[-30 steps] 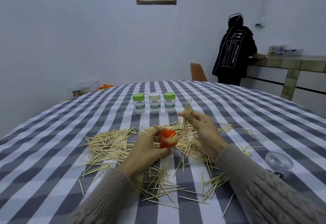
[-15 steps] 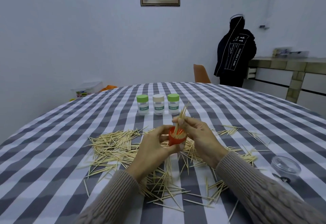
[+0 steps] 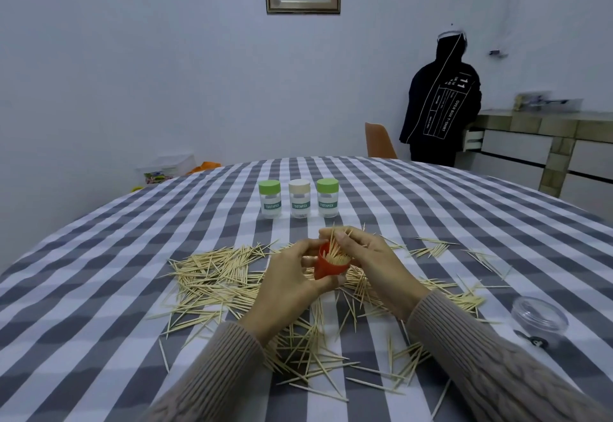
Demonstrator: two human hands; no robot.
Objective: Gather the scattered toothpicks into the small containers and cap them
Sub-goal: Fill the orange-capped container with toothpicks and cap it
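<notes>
My left hand (image 3: 292, 275) gripped the red container (image 3: 328, 267) by its wall while right-hand fingers (image 3: 345, 239) pinched a light, stiff, snappable toothpick bundle (image 3: 335, 245) mid-length.

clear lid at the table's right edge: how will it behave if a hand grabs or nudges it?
The clear plastic lid looks thin-walled and small, so probably very light and apt to slide on the checked tablecloth when nudged. Its smooth, glossy surface may be slippery to pinch. It sits flat and low, so tipping seems unlikely, but on edge its round rim would probably roll.
</notes>
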